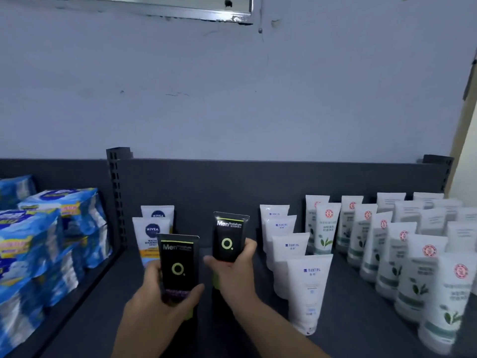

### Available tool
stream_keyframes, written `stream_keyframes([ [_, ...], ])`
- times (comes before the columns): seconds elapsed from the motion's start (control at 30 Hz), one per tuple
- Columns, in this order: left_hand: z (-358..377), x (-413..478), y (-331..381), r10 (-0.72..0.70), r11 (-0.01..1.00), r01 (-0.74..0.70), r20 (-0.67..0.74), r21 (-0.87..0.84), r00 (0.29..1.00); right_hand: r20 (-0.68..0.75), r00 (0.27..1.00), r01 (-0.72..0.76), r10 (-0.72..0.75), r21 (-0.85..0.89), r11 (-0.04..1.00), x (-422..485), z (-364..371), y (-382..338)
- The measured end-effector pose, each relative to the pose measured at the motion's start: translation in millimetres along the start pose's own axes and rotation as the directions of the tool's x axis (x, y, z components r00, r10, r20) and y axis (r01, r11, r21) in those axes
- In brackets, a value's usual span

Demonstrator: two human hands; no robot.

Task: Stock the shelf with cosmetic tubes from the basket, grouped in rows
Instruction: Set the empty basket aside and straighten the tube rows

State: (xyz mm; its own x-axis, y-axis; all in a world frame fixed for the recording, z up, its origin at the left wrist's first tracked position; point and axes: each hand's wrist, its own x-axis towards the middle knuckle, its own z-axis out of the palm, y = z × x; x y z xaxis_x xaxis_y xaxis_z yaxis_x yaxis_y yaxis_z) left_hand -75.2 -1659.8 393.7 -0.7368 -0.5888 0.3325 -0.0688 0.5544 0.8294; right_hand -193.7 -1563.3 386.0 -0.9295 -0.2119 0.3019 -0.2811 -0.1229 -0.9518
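My left hand (pixel 157 295) grips a black Mentholatum tube (pixel 176 262) upright over the dark shelf (pixel 108 313). My right hand (pixel 236 270) holds a second black Mentholatum tube (pixel 228 237), a little further back and to the right. Both tubes stand cap down, labels facing me. Behind the left tube stand two white Nivea tubes (pixel 151 233) in a row. To the right runs a row of white Manting tubes (pixel 305 288). Further right stand several rows of white tubes with green leaves and red seals (pixel 418 270). The basket is out of view.
Blue plastic-wrapped packs (pixel 46 244) are stacked on the neighbouring shelf section at the left, past a slotted upright post (pixel 116 192). A dark back panel (pixel 232 182) closes the shelf, with a pale wall above. Bare shelf shows between the Nivea and Manting rows.
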Motion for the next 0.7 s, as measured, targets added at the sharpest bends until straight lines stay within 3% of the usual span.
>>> stream_keyframes([
  [0.13,6,-1,-5,0.011,0.999,-0.012,0.026,0.038,1.000,-0.053,0.998,-0.022,0.024,0.039,0.999,29,13,11],
  [0.27,8,1,-10,0.062,0.996,-0.062,0.005,0.057,0.998,-0.088,0.996,0.017,-0.023,-0.065,0.998,65,23,27],
  [0.7,10,11,-15,0.077,0.994,-0.080,0.041,0.078,0.996,0.110,0.994,0.033,-0.003,-0.275,0.961,112,47,41],
])
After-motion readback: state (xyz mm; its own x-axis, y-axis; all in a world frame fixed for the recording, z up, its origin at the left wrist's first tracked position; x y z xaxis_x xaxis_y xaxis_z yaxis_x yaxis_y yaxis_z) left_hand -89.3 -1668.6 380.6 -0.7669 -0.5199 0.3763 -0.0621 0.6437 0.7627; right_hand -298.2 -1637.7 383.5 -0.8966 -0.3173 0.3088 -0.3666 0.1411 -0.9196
